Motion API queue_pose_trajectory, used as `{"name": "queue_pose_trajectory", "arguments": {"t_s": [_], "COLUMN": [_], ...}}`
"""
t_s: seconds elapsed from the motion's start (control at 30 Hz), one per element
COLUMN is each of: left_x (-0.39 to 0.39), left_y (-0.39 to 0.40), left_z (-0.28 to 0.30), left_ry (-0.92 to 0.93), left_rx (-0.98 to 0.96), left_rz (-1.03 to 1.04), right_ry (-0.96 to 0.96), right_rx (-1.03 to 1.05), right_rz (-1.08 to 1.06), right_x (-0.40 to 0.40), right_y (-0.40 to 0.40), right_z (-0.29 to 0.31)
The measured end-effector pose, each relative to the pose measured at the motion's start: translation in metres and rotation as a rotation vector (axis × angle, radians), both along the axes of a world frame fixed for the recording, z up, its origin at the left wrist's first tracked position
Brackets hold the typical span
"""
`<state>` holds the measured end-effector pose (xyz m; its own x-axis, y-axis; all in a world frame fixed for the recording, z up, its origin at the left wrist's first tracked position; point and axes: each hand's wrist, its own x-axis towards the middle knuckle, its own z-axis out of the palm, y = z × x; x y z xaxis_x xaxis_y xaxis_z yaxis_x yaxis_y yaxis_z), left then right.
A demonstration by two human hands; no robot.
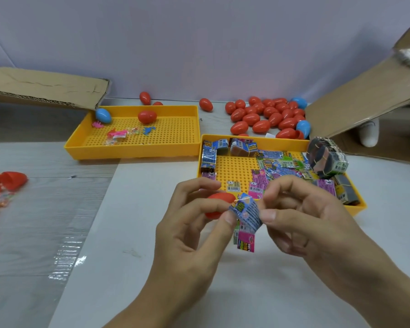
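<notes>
Centre frame: your left hand (pixel 194 223) curls round a red egg (pixel 219 200) while your right hand (pixel 305 218) pinches a folded leaflet (pixel 245 213) beside it, likely compacting it to fit inside.

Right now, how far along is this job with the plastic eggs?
Likely done: a heap of closed eggs at the back. In hand: the left hand holds a red egg half; it and the right hand pinch a folded leaflet. Left: many leaflets in the near tray, open red halves at left.
</notes>
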<state>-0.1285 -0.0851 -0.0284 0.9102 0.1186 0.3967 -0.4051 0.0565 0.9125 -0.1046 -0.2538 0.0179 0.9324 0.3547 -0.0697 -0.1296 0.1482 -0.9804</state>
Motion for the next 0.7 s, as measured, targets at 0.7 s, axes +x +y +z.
{"name": "queue_pose_trajectory", "arguments": {"t_s": [0.7], "left_x": [-0.0012], "left_y": [0.0033], "left_z": [-0.0044], "left_ry": [-0.064], "left_rx": [0.118], "left_rz": [0.028], "right_ry": [-0.066], "right_rx": [-0.118], "right_rz": [0.094], "right_x": [-0.0005], "right_y": [0.0001], "right_z": [0.0011]}}
